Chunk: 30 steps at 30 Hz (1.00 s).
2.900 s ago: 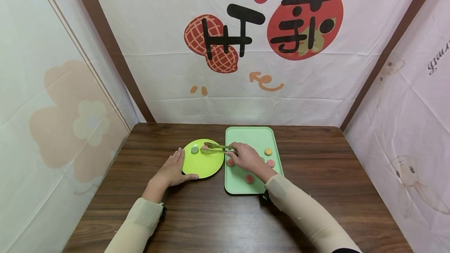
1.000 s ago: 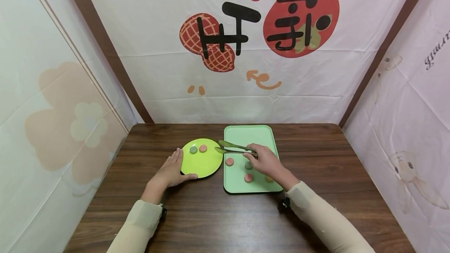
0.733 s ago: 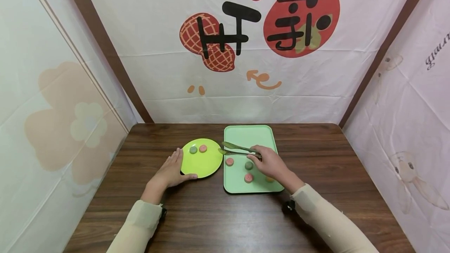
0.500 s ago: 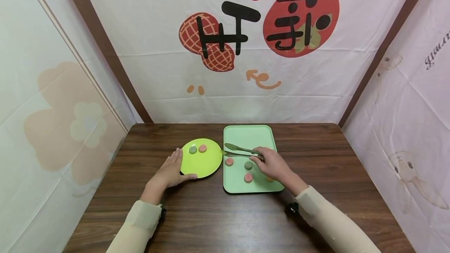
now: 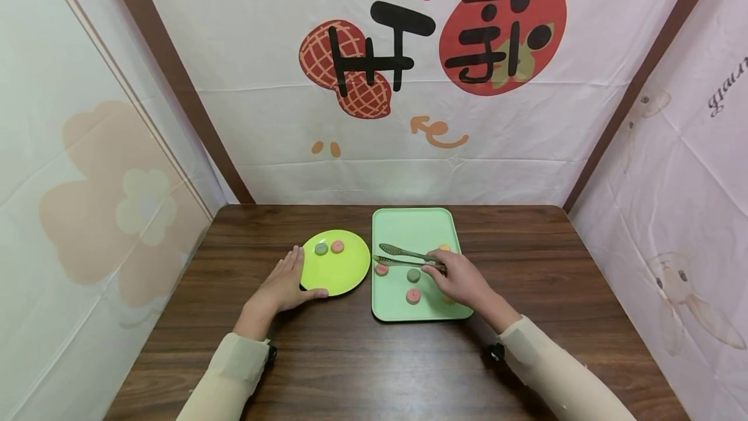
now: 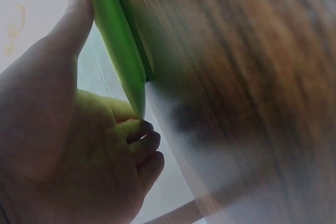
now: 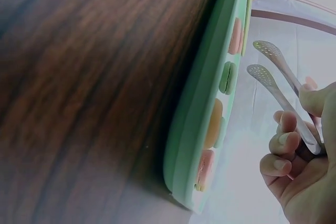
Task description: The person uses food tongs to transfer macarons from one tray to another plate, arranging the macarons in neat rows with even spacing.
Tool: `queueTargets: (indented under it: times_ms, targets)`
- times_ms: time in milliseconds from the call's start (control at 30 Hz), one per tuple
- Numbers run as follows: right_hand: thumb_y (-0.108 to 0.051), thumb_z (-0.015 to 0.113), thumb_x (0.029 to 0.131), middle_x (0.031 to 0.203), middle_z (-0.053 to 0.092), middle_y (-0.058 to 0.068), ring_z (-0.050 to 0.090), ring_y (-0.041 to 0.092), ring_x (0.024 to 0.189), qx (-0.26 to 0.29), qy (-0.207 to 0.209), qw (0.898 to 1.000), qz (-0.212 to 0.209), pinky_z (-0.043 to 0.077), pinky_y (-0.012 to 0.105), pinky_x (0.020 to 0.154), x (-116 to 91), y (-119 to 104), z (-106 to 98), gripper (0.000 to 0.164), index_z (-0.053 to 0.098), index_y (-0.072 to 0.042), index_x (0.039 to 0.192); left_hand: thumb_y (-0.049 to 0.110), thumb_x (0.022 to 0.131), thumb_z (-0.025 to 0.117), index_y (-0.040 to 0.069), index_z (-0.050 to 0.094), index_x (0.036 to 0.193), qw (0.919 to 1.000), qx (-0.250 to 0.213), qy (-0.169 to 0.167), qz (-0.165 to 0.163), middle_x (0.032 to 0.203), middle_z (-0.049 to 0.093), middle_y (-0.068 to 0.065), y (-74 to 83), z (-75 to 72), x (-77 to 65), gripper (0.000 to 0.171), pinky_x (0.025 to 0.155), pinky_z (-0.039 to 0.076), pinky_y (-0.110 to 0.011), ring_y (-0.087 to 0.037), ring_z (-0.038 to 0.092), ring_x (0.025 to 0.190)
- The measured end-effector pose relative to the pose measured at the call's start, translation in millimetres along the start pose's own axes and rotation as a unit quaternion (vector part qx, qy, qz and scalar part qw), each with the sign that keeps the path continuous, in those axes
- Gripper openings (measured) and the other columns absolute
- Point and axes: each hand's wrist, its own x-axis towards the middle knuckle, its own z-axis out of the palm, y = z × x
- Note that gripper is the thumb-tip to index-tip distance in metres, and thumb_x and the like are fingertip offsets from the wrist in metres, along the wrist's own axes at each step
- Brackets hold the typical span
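Note:
My left hand [image 5: 284, 283] rests at the left rim of a yellow-green plate [image 5: 339, 275], its fingers straight along the edge and its thumb spread along the near side. On that plate lie a green macaron [image 5: 321, 249] and a pink macaron [image 5: 337, 246]. My right hand [image 5: 464, 280] holds metal tongs [image 7: 278, 85] with perforated tips, their arms apart and nothing between them. The tips hang over the left part of a pale green tray [image 5: 412, 223], overlapping a pink macaron [image 5: 382, 270] in the head view.
Also on the tray are a green macaron [image 5: 413, 275], another pink macaron [image 5: 413, 295] and a yellow macaron [image 5: 445, 247]; my right hand covers part of it. Printed cloth walls [image 5: 350, 180] stand behind and beside the brown wooden table [image 5: 350, 356].
The tongs have left the pink macaron on the plate and moved right, over the tray, with my right hand. My left hand stays at the plate's rim.

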Motion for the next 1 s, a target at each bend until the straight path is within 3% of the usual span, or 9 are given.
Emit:
queueTargets:
  times_ms: [200, 400, 500, 1000]
  targets:
    - [-0.030, 0.069, 0.108, 0.089, 0.067, -0.012, 0.057, 0.004, 0.071, -0.008, 0.000, 1.000, -0.006, 0.052, 0.031, 0.067, -4, 2, -2, 0.025, 0.077, -0.010, 0.119, 0.073, 0.090, 0.073, -0.013, 0.003, 0.166, 1.0000, -0.002, 0.001, -0.001, 0.175, 0.003, -0.033, 1.5, -0.3, -0.9, 0.134, 0.134, 0.013, -0.058, -0.047, 0.007, 0.164]
    - [-0.028, 0.071, 0.107, 0.092, 0.074, -0.004, 0.056, 0.003, 0.068, 0.002, -0.009, 1.000, -0.007, 0.052, 0.029, 0.065, -9, -1, -6, 0.025, 0.077, -0.007, 0.119, 0.073, 0.091, 0.073, -0.013, 0.004, 0.166, 1.0000, 0.000, 0.001, -0.001, 0.175, 0.004, -0.033, 2.9, -0.1, -2.2, 0.133, 0.134, 0.014, -0.058, -0.047, 0.008, 0.164]
    - [-0.025, 0.072, 0.106, 0.088, 0.072, -0.007, 0.054, 0.003, 0.066, -0.004, -0.007, 1.000, -0.012, 0.050, 0.028, 0.063, -10, 0, -7, 0.021, 0.077, -0.007, 0.117, 0.072, 0.091, 0.073, -0.013, 0.005, 0.166, 1.0000, 0.000, 0.002, -0.001, 0.175, 0.004, -0.033, 3.3, -0.2, -2.3, 0.133, 0.134, 0.014, -0.058, -0.047, 0.008, 0.164]
    - [-0.026, 0.074, 0.105, 0.083, 0.069, -0.007, 0.051, 0.003, 0.060, -0.041, -0.028, 0.999, -0.011, 0.048, 0.028, 0.058, -14, -4, -15, 0.028, 0.076, -0.004, 0.121, 0.072, 0.091, 0.073, -0.013, 0.004, 0.166, 1.0000, 0.001, 0.000, -0.004, 0.175, 0.004, -0.033, 4.3, 0.3, -3.1, 0.133, 0.134, 0.014, -0.058, -0.047, 0.008, 0.164]
